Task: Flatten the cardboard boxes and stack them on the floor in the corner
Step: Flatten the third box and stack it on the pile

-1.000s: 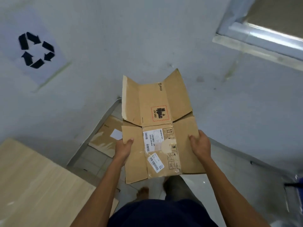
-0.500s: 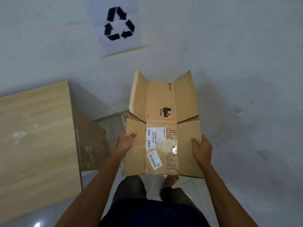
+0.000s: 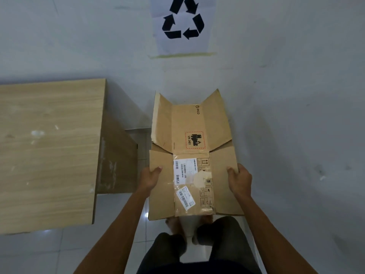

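Cardboard box point(image 3: 193, 155): flattened. Left hand point(image 3: 151, 177) and right hand point(image 3: 240, 179) each grip a side edge, below the recycling sign point(image 3: 182, 22). Remaining, by judgement: placement on the floor point(image 3: 49, 254).

Flattened box point(image 3: 192, 155): "PICO" logo, "UN 3481" red-bordered label; wall sheet point(image 3: 182, 24): recycling arrows sign

We saw a dim, flat, bluish light and could not tell its source. A soft shadow fell on the wall point(image 3: 286, 107) right of the box point(image 3: 189, 123), and the side of the table point(image 3: 49, 145) lay darker than its top. A faint glare spot showed on the floor point(image 3: 45, 232). The wide lens bent the table's edges. Everything looked slightly soft; the small print on the labels point(image 3: 182, 169) was unreadable.
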